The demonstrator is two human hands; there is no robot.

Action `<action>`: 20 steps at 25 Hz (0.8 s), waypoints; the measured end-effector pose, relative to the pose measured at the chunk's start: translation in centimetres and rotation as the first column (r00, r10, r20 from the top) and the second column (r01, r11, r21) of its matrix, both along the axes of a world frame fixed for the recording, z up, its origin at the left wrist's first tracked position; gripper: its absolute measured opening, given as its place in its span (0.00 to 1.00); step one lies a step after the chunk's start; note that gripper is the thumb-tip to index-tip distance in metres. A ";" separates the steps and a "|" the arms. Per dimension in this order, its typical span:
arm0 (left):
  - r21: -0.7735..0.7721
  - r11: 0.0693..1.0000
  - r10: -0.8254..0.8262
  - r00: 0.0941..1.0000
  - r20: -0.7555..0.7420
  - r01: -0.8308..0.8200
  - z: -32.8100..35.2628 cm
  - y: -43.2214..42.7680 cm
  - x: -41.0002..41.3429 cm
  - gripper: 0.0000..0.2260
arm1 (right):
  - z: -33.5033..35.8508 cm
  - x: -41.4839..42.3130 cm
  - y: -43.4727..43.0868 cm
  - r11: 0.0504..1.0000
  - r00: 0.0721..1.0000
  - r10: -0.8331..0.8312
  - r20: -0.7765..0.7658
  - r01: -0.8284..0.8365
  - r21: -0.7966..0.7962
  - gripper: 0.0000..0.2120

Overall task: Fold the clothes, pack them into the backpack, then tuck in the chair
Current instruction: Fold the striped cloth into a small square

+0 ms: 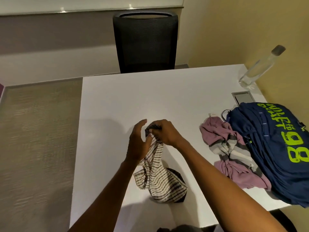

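Where the two hands meet over the middle of the white table (117,97), a soft knit striped garment (157,178), cream with thin dark lines, is drawn up into a crumpled, twisted rope. Its long axis runs from the hands back toward the person and slightly right. The dark-trimmed end points away, up at the fingers, and the wider end lies bunched on the tabletop near the front edge, with a dark lining showing underneath. The right hand (165,131) pinches the dark trim with curled fingertips. The left hand (138,141) is cupped against the cloth just beside it, thumb raised; whether its fingers actually grasp the fabric cannot be told. To the right lies a rumpled mauve garment (234,156) with grey and white bands, touching a navy fabric backpack (275,148) that lies flat at the table's right side, printed with bright green lettering. Beyond them a grey rectangular cable hatch (242,98) is set into the tabletop, and a clear, tall bottle (257,67) with a grey cap stands at the far right corner. A black mesh-backed chair (145,42) stands at the far side of the table.
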State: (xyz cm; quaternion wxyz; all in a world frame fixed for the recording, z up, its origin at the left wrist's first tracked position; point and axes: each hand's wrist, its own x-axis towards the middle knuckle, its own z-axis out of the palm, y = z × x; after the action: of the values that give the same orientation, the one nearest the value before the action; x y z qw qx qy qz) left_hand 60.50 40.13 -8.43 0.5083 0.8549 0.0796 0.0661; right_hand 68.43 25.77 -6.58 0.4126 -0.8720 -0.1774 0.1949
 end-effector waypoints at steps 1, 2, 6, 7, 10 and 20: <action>0.007 0.995 -0.103 0.991 0.089 0.102 0.8 0.7 0.6 0.19 | 1.7 -0.2 -0.5 0.998 0.999 0.037 0.007 -0.038 0.040 0.05; -0.001 0.979 -0.200 0.966 0.162 0.203 1.7 1.3 0.9 0.15 | 3.3 -0.4 -1.0 0.994 0.998 0.069 0.013 -0.070 0.081 0.04; -0.069 0.918 -0.380 0.916 0.129 0.391 5.5 2.0 1.2 0.03 | 8.6 -0.7 -3.2 0.978 0.988 0.123 0.094 -0.137 0.156 0.05; -0.071 0.920 -0.378 0.920 0.106 0.386 6.3 2.1 1.3 0.02 | 9.6 -0.6 -3.7 0.979 0.986 0.113 0.123 -0.132 0.155 0.05; -0.046 0.929 -0.365 0.929 0.057 0.367 8.4 2.8 2.0 0.06 | 12.8 -0.2 -5.6 0.984 0.973 0.055 0.226 -0.092 0.155 0.06; 0.139 0.974 -0.189 0.981 0.042 0.181 9.9 9.8 3.3 0.01 | 18.2 2.0 -12.2 0.937 0.962 -0.174 0.210 0.096 0.335 0.06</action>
State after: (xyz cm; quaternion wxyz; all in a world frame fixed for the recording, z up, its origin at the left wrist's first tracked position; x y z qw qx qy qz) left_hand 63.79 49.93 1.48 0.4553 0.8889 -0.0190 0.0471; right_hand 70.38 13.59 11.61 0.5375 -0.8201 -0.1941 0.0292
